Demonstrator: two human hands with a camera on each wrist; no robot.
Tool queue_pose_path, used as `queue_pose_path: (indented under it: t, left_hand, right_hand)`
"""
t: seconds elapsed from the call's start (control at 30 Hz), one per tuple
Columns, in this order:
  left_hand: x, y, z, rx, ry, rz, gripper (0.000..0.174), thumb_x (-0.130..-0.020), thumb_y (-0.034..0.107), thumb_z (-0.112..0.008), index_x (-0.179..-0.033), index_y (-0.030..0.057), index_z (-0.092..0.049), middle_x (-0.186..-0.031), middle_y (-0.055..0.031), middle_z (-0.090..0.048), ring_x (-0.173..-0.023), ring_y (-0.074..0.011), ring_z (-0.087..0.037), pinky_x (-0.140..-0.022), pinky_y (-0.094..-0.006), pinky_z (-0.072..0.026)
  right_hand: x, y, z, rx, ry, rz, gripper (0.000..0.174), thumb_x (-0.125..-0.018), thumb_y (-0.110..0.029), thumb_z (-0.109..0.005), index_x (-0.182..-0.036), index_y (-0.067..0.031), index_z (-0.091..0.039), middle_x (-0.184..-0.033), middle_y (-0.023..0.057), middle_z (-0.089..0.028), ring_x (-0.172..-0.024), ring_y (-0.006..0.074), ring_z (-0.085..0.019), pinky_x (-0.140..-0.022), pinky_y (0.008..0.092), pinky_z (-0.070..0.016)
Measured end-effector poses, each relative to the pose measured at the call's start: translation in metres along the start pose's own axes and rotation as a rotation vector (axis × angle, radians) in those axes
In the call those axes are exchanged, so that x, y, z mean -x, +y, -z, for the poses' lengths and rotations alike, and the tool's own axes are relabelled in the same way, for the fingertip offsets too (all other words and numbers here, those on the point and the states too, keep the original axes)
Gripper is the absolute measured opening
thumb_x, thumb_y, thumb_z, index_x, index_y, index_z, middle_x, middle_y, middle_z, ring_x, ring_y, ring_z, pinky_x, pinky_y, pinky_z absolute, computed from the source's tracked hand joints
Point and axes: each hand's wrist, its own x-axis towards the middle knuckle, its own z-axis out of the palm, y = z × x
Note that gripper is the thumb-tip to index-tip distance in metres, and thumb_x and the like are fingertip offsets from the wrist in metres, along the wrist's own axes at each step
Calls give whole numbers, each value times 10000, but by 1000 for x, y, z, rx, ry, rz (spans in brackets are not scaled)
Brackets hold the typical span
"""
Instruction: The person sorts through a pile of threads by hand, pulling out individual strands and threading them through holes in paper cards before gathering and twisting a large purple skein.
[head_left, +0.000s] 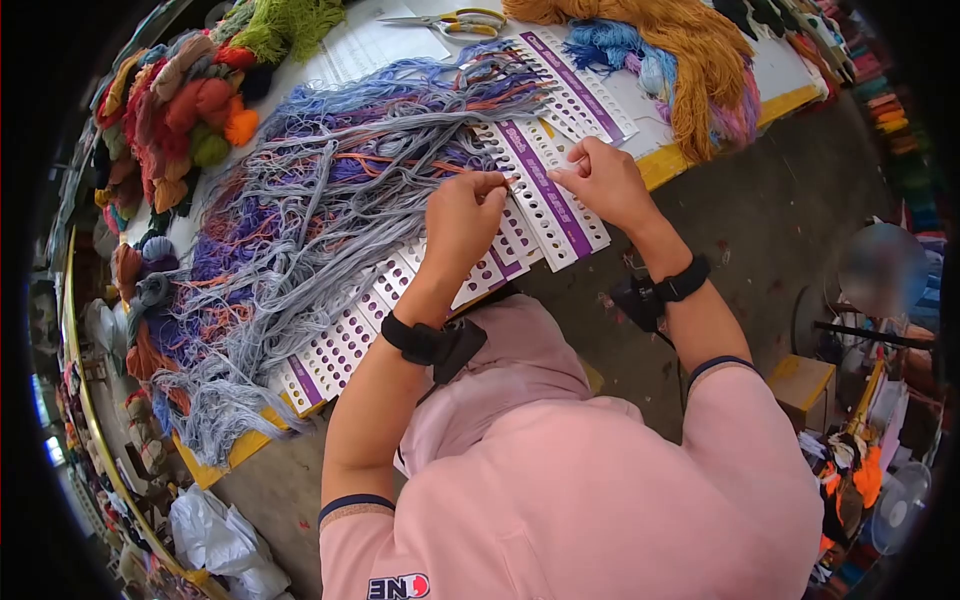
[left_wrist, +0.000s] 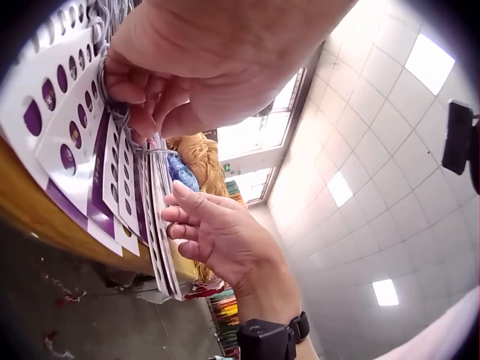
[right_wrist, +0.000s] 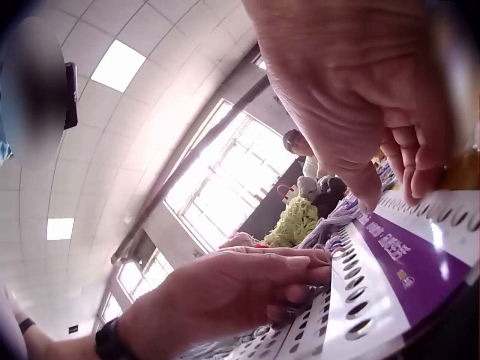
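Note:
In the head view, a white card with a purple band (head_left: pixel 545 190) and rows of holes lies on other cards at the table edge. My left hand (head_left: pixel 465 225) is at its left row of holes, thumb and fingers pinching grey thread (left_wrist: pixel 118 112), clearest in the left wrist view. My right hand (head_left: pixel 610 185) is by the card's other long edge, fingers loosely bent, nothing visible held between them. In the right wrist view its thumb and fingertips stand apart close to the card (right_wrist: pixel 382 300). Blue, grey, purple and orange threads (head_left: pixel 330 190) hang from the cards.
Scissors (head_left: pixel 450 22) lie on paper at the far side. Another punched card (head_left: pixel 580 85) is beyond my right hand. Mustard yarn (head_left: pixel 690 70) lies at the far right, mixed coloured yarn bundles (head_left: pixel 185 110) at the left. The table's yellow edge (head_left: pixel 660 165) runs beside my right hand.

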Motion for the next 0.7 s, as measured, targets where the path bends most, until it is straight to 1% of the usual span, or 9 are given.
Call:
queue_pose_path:
  t: [0.03,0.13,0.17,0.23,0.37,0.43,0.53,0.67,0.7]
  left_hand:
    - [0,-1,2,11,-17,4,249,-858,104,-651,-1060,-33,-697,-845,-100,-724,-696,-113,-637,-647,-252,-503]
    - [-2,1,2,214,-52,180,255,-850,112,-667,-1041,-54,-693,-860,-82,-719,-635,-83,-557,-575,-233,-454]
    - [-2,3,3,285,-78,225,251,-849,115,-671,-1030,-57,-691,-863,-84,-718,-625,-75,-535,-557,-222,-432]
    - [-2,14,6,427,-132,311,246,-847,121,-678,-1008,-64,-689,-870,-88,-716,-603,-60,-492,-520,-200,-387]
    - [-14,13,4,555,-197,427,156,-853,133,-676,-844,-23,-685,-694,-19,-620,-516,-46,-406,-451,-204,-289]
    - [-21,14,11,559,-284,562,162,-854,128,-670,-748,5,-662,-616,23,-541,-484,-38,-369,-428,-210,-248]
    - [-25,21,6,602,-213,521,212,-831,127,-676,-657,32,-602,-543,29,-457,-421,-73,-351,-404,-263,-245]
    - [-34,22,9,719,-231,548,225,-824,129,-681,-638,44,-587,-549,12,-480,-423,-75,-358,-407,-259,-252]
    - [-37,20,13,777,-256,553,221,-824,127,-680,-641,45,-587,-554,11,-484,-428,-75,-363,-410,-259,-255]
  right_hand:
    - [-1,-2,-1,-6,-18,-17,415,-781,-301,-780,-997,8,-606,-835,143,-682,-741,222,-677,-671,328,-527]
    - [-1,-4,-3,37,79,51,412,-784,-300,-778,-989,15,-608,-821,133,-678,-737,202,-669,-676,318,-527]
    - [-2,2,-5,1,43,64,433,-780,-310,-781,-996,21,-605,-826,132,-674,-747,200,-664,-683,319,-529]
    - [-4,6,-7,-38,62,63,441,-766,-342,-781,-980,2,-605,-820,119,-667,-752,248,-659,-686,359,-517]
    - [-3,12,-8,113,214,163,471,-760,-374,-784,-974,6,-605,-822,125,-668,-764,271,-661,-694,374,-516]
    - [-1,6,-1,4,127,66,480,-760,-381,-786,-968,13,-607,-823,130,-672,-764,263,-662,-696,368,-518]
    - [-2,5,0,-104,50,-2,490,-762,-392,-787,-965,18,-613,-812,126,-671,-749,248,-661,-686,354,-519]
    - [-10,23,-8,-117,131,55,489,-789,-400,-773,-965,30,-619,-785,106,-662,-692,198,-653,-626,323,-512]
    - [-10,22,-6,-208,76,8,456,-810,-372,-761,-966,33,-620,-790,104,-663,-682,182,-650,-611,312,-513]
